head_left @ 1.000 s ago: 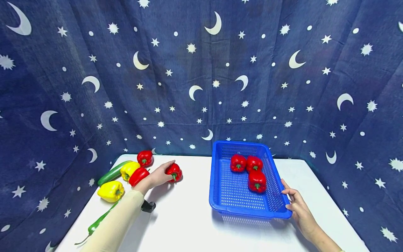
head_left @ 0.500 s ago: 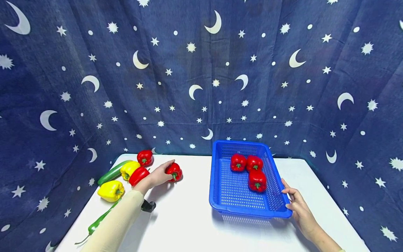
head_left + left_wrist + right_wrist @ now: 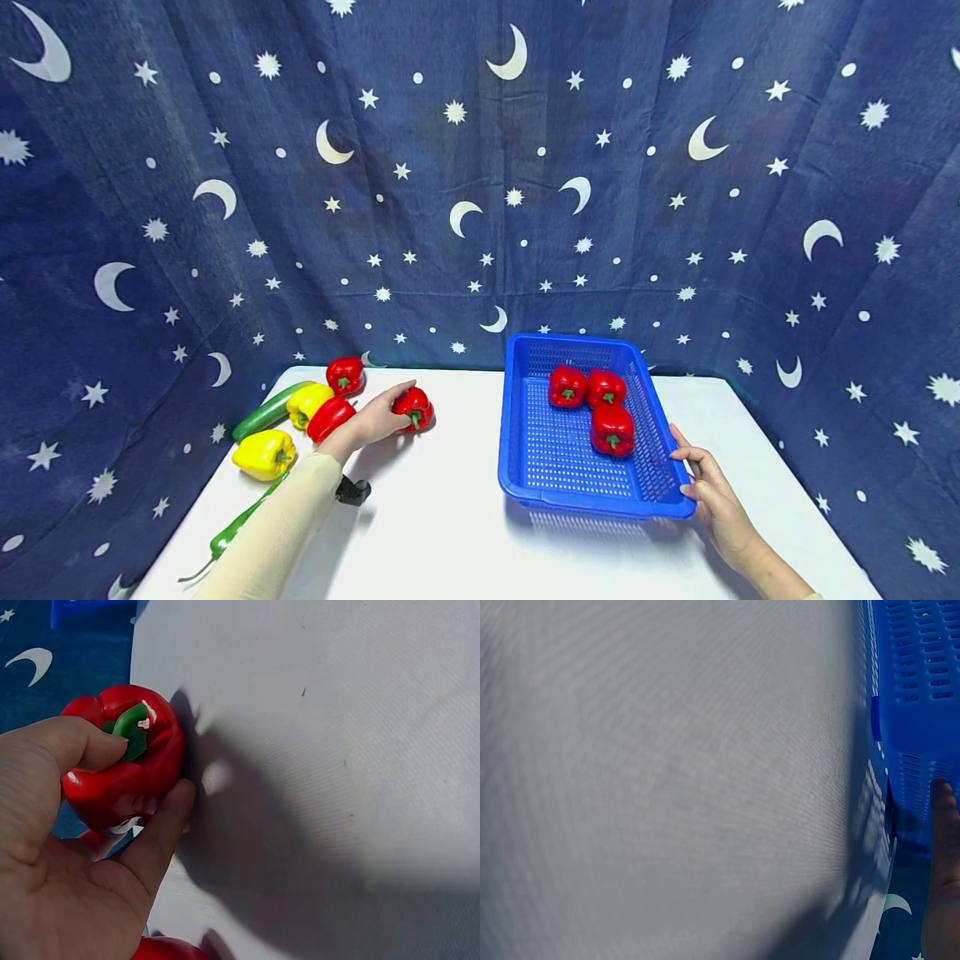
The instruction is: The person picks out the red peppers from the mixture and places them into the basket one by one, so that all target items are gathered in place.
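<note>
My left hand (image 3: 378,418) grips a red bell pepper (image 3: 422,407) on the white table. In the left wrist view, the thumb lies by the green stem (image 3: 133,729) and another finger curls against the side of the pepper. At the right, my right hand (image 3: 716,504) holds the right rim of a blue perforated basket (image 3: 577,503) with thumb and fingers. One fingertip (image 3: 942,796) meets the basket's outer wall in the right wrist view. Several red bell peppers (image 3: 612,432) sit inside the basket, toward its back and right.
Left of my left hand lie another red pepper (image 3: 330,419), a red bell pepper (image 3: 346,377), two yellow bell peppers (image 3: 262,456), a green cucumber-like vegetable (image 3: 268,412) and a long green pepper (image 3: 234,531), partly under my sleeve. A dark starry cloth (image 3: 465,167) hangs behind the table.
</note>
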### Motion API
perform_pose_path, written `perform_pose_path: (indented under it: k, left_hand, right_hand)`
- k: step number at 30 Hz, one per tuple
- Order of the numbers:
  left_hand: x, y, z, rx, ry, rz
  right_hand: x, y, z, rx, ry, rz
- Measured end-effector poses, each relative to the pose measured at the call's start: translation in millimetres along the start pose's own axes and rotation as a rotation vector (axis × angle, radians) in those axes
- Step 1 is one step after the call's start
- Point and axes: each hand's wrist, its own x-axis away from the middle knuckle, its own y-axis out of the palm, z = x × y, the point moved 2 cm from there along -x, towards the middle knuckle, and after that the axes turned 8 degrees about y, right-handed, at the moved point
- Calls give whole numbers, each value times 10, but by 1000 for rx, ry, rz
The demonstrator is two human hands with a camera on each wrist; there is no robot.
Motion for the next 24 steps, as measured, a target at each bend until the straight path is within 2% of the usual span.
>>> perform_pose_path:
  k: [7,12,20,24]
  left_hand:
    - [-6,-20,-29,-14,4,13]
    - [3,-52,-22,25,-8,4]
    - [31,-167,74,247,31,-14]
    - [40,-214,160,330,41,-32]
  right_hand:
    - [5,13,-1,-7,4,4]
    - [6,12,-2,-3,9,9]
    - [1,1,-2,4,17,11]
    - [-2,-4,-3,21,22,17]
